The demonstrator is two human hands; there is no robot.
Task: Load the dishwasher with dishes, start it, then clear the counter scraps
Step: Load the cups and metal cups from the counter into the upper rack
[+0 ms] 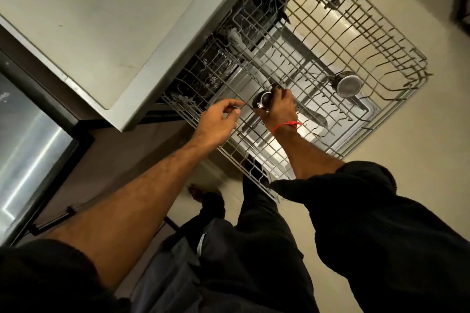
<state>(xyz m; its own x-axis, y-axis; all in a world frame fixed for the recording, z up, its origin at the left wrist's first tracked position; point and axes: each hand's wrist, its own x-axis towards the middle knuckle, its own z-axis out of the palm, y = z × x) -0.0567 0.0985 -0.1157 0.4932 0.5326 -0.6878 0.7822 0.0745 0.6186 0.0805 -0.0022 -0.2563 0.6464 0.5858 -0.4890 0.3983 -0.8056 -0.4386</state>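
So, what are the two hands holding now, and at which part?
The right hand grips a small steel cup around its side, over the upper rack. The left hand appears to hold nothing, its fingers loosely curled above the rack wires.

A pulled-out grey wire dishwasher rack (pixel 305 63) extends beside the pale grey tabletop (pixel 114 20). The right hand (pixel 278 107) grips a small dark steel cup (pixel 262 101) over the rack; the left hand (pixel 218 119) hovers beside it, fingers (pixel 235 103) loosely curled. A round steel strainer (pixel 349 87) lies farther along the rack.
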